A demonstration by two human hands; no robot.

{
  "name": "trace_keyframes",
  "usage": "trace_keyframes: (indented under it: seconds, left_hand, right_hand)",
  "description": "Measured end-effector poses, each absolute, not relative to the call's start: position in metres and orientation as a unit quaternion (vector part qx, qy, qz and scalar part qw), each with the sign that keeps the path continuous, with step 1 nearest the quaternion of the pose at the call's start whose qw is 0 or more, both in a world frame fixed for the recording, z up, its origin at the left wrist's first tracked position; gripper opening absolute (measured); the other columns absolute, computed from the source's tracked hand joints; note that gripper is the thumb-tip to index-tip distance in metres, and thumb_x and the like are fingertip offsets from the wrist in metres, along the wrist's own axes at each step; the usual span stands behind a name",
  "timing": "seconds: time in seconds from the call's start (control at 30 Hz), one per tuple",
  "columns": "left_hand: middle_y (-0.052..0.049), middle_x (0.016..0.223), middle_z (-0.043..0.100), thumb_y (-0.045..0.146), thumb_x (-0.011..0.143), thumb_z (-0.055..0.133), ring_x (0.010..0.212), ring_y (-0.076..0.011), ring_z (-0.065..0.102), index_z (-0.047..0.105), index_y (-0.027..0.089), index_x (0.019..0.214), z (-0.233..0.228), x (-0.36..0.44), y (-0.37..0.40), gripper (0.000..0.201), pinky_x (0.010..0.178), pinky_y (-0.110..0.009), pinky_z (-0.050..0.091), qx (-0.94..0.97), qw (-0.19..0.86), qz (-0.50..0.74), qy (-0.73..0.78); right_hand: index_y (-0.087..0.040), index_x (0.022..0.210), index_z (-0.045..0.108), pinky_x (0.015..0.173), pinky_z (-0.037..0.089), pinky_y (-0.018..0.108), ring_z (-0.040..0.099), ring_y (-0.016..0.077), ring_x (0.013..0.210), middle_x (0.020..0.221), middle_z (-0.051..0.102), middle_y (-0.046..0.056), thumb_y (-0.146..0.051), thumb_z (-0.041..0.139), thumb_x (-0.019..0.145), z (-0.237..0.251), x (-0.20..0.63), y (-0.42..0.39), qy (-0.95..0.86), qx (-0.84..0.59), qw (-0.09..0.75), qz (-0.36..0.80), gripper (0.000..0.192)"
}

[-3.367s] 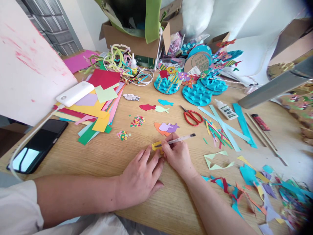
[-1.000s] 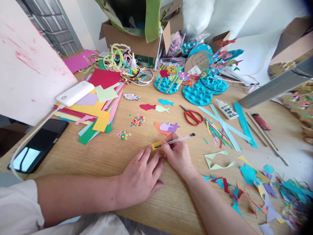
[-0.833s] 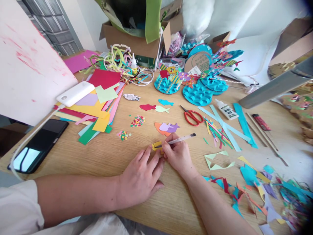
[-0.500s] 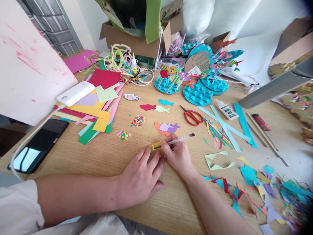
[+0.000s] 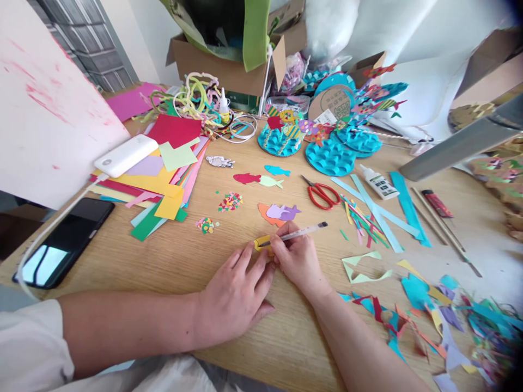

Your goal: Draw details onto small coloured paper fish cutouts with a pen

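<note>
My right hand (image 5: 297, 261) grips a clear pen (image 5: 300, 233) whose tip rests on a small yellow paper piece (image 5: 260, 243) lying on the wooden table (image 5: 171, 261). My left hand (image 5: 235, 294) lies flat beside it, fingers spread, with the fingertips pressing the yellow piece down. Just beyond the pen lie orange and purple paper fish (image 5: 278, 213).
A stack of coloured paper (image 5: 159, 179) carries a white power bank (image 5: 125, 155); a black phone (image 5: 65, 242) lies at the left edge. Red scissors (image 5: 322, 193), a glue bottle (image 5: 378, 182), blue strips (image 5: 379, 212), confetti piles (image 5: 230, 202) and paper scraps (image 5: 425, 310) surround the hands. Blue foam discs (image 5: 329, 158) and a cardboard box (image 5: 224, 68) stand behind.
Almost nothing differs: both hands stay on the yellow piece, and the pen shifts only very slightly.
</note>
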State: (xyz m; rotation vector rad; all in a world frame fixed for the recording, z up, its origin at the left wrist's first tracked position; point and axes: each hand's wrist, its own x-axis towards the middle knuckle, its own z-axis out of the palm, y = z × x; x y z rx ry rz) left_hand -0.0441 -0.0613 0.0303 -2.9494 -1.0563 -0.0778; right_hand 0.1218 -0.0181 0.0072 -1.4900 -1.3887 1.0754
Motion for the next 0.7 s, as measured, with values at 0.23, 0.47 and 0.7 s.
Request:
trace_keyframes:
  seconds: [0.23, 0.47, 0.7]
  left_hand:
    - [-0.016, 0.143, 0.041, 0.054, 0.091, 0.043, 0.130, -0.0388, 0.035, 0.041, 0.010, 0.138, 0.0298, -0.0438, -0.0604, 0.065, 0.105, -0.048, 0.027, -0.941, 0.006, -0.026, -0.337]
    - [-0.016, 0.143, 0.041, 0.055, 0.091, 0.043, 0.131, -0.0377, 0.035, 0.041, 0.010, 0.138, 0.0308, -0.0437, -0.0602, 0.065, 0.105, -0.048, 0.028, -0.941, 0.007, -0.026, -0.337]
    - [-0.017, 0.143, 0.041, 0.054, 0.091, 0.042, 0.131, -0.0388, 0.035, 0.041, 0.010, 0.139, 0.0291, -0.0437, -0.0608, 0.065, 0.106, -0.048, 0.026, -0.941, 0.004, -0.027, -0.338]
  right_hand:
    - [-0.022, 0.070, 0.045, 0.039, 0.036, 0.020, 0.046, 0.0097, 0.037, 0.047, 0.049, -0.007, -0.021, 0.053, 0.079, 0.0084, 0.1211, -0.0181, -0.557, -0.583, 0.406, 0.430, 0.012]
    - [-0.022, 0.069, 0.045, 0.039, 0.035, 0.020, 0.045, 0.0096, 0.037, 0.047, 0.050, -0.007, -0.022, 0.054, 0.078, 0.0101, 0.1203, -0.0180, -0.557, -0.588, 0.408, 0.421, 0.012]
    - [-0.022, 0.070, 0.046, 0.039, 0.034, 0.020, 0.046, 0.0102, 0.038, 0.046, 0.049, -0.007, -0.023, 0.054, 0.079, 0.0079, 0.1211, -0.0178, -0.555, -0.584, 0.410, 0.427, 0.012]
